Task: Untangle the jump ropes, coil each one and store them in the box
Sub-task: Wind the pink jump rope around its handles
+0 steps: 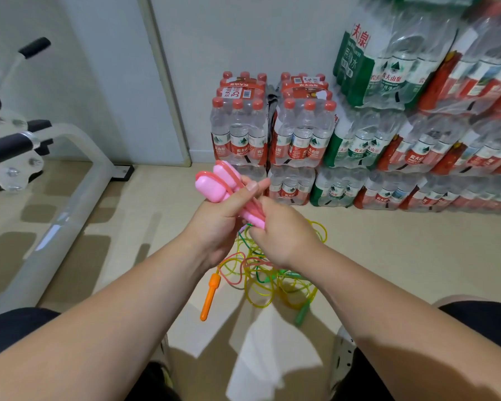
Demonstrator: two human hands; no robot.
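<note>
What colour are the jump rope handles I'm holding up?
Pink. The handles show best in the head view.

Soft indoor light; blurred, warped edges

The left grip (214,224) holds two pink handles (211,188) together, with pink rope (230,189) looped round them, and the right grip (281,230) clasps their lower ends. Below, a tangle (272,274) of yellow, green and pink rope lies on the floor (402,256) with an orange handle (210,296) and a green handle (302,312). Bottle packs (301,134) are stacked by the wall.
</note>
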